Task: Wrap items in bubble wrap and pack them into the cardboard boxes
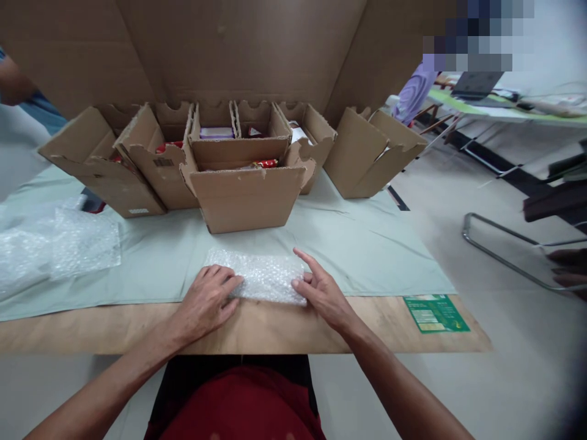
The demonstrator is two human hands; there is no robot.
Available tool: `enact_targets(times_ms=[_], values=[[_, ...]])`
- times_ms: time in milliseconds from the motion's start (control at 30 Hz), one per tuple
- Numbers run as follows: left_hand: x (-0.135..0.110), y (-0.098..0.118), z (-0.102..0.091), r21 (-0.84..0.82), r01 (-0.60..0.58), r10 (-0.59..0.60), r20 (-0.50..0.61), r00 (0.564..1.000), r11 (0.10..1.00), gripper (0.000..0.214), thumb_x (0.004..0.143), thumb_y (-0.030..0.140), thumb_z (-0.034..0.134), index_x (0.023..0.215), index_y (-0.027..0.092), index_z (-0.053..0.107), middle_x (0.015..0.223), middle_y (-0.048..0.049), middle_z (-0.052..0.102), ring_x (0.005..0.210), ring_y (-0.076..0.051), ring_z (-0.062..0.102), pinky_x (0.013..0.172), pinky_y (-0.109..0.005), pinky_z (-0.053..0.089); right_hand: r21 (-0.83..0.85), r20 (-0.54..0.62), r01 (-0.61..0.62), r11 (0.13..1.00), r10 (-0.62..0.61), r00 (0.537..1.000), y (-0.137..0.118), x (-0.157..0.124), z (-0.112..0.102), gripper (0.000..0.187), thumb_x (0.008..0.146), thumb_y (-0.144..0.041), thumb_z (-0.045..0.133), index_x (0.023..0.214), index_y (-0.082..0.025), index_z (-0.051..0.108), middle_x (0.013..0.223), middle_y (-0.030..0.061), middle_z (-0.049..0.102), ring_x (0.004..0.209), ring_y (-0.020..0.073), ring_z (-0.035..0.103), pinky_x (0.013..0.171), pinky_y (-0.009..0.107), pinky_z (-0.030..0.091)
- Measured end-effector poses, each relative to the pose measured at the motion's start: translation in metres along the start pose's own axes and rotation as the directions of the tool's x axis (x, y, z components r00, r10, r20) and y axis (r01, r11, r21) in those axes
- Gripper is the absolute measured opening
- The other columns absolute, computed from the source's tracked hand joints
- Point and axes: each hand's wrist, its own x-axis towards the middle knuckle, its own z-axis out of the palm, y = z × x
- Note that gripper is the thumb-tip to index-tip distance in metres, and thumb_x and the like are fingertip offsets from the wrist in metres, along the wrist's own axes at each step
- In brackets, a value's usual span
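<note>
A flat, oblong piece of clear bubble wrap [268, 276] lies at the table's near side, partly on the pale green cloth and partly over bare wood. My left hand [213, 296] rests over its left end, fingers bent across the top and thumb by the near edge. At the right end, my right hand [321, 292] has its thumb on the wrap and its index finger stretched forward; the other fingers curl at the edge, partly hidden. Whether anything is inside the wrap cannot be made out. Just beyond it stands an open cardboard box [247, 201] holding red-wrapped items.
More open cardboard boxes [371, 153] form a row behind, with a tall cardboard panel [238, 49] at their back. Loose bubble wrap [59, 241] is piled at left. A green printed sheet [435, 313] lies at the right corner. Other people's arms show at both sides.
</note>
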Motion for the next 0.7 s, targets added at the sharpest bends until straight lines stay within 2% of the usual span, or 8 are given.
enact_targets(times_ms=[100,233,367,433,500,567,600,700], values=[[-0.001,-0.002,-0.001,-0.066,-0.017,0.014,-0.044,0.999,0.998,0.025,0.091,0.006,0.05,0.104,0.021,0.065,0.099,-0.0056,0.071,0.093,-0.024,0.062,0.083,-0.04,0.049,0.115,0.029,-0.118,0.986,0.116,0.993,-0.004,-0.003,-0.005,0.078,0.091,-0.044,0.059,0.16,-0.023,0.032,0.066,-0.0098,0.039,0.05,0.0101,0.042,0.048,0.023,0.041],[-0.001,-0.008,-0.003,-0.177,0.014,-0.025,-0.062,0.998,0.984,0.019,0.096,0.011,0.05,0.097,0.021,0.066,0.095,-0.0041,0.073,0.088,-0.022,0.065,0.079,-0.037,0.05,0.077,0.099,-0.141,0.987,0.133,0.986,-0.004,-0.015,-0.017,0.078,0.09,-0.052,0.062,0.158,-0.024,0.035,0.076,-0.0065,0.046,0.054,0.0106,0.055,0.05,0.025,0.047],[0.0,-0.012,-0.004,-0.177,0.02,-0.028,-0.043,0.999,0.984,0.018,0.096,0.013,0.051,0.097,0.022,0.067,0.092,-0.0032,0.074,0.085,-0.022,0.066,0.077,-0.038,0.051,0.02,0.154,-0.034,0.999,0.03,0.988,0.0,-0.031,-0.031,0.087,0.089,-0.047,0.066,0.163,-0.029,0.024,0.109,0.0055,0.059,0.073,0.014,0.068,0.067,0.031,0.057],[0.0,-0.013,-0.003,-0.169,0.006,-0.014,-0.046,0.999,0.986,0.02,0.094,0.011,0.051,0.099,0.023,0.067,0.093,-0.0035,0.075,0.085,-0.022,0.067,0.078,-0.039,0.052,-0.073,0.207,0.038,0.997,-0.022,0.978,0.005,-0.034,-0.033,0.088,0.085,-0.036,0.072,0.162,-0.029,0.03,0.104,0.0038,0.062,0.077,0.0148,0.068,0.074,0.032,0.058],[0.0,-0.012,-0.003,-0.163,-0.017,0.008,-0.058,0.998,0.986,0.026,0.09,0.006,0.05,0.101,0.022,0.067,0.095,-0.0038,0.075,0.087,-0.022,0.067,0.079,-0.039,0.053,-0.228,0.203,0.121,0.966,-0.074,0.976,0.011,-0.033,-0.028,0.073,0.085,-0.023,0.068,0.154,-0.027,0.045,0.09,0.0,0.064,0.073,0.0145,0.065,0.072,0.03,0.056],[0.001,-0.012,-0.004,-0.154,-0.056,0.042,-0.093,0.995,0.987,0.034,0.085,0.0,0.048,0.102,0.022,0.068,0.097,-0.0043,0.075,0.091,-0.022,0.067,0.081,-0.04,0.053,-0.449,0.115,0.226,0.865,-0.195,0.974,0.016,-0.031,-0.019,0.05,0.088,-0.013,0.056,0.135,-0.026,0.066,0.083,0.0006,0.065,0.071,0.0157,0.063,0.068,0.03,0.053],[0.002,-0.013,-0.004,-0.143,-0.073,0.057,-0.119,0.991,0.987,0.037,0.084,-0.003,0.047,0.102,0.021,0.068,0.099,-0.0051,0.075,0.094,-0.023,0.067,0.084,-0.041,0.053,-0.566,0.063,0.274,0.777,-0.291,0.955,0.017,-0.031,-0.013,0.043,0.088,-0.008,0.051,0.121,-0.025,0.073,0.083,0.0024,0.066,0.072,0.0169,0.062,0.069,0.031,0.052],[0.006,-0.02,-0.002,-0.102,-0.083,0.06,-0.205,0.977,0.991,0.039,0.083,-0.004,0.047,0.099,0.022,0.071,0.11,-0.0082,0.075,0.109,-0.027,0.065,0.093,-0.048,0.052,-0.81,0.024,0.354,0.468,-0.576,0.817,0.011,-0.039,0.006,0.034,0.087,-0.004,0.052,0.098,-0.025,0.076,0.104,0.0095,0.07,0.094,0.0251,0.065,0.081,0.041,0.05]])
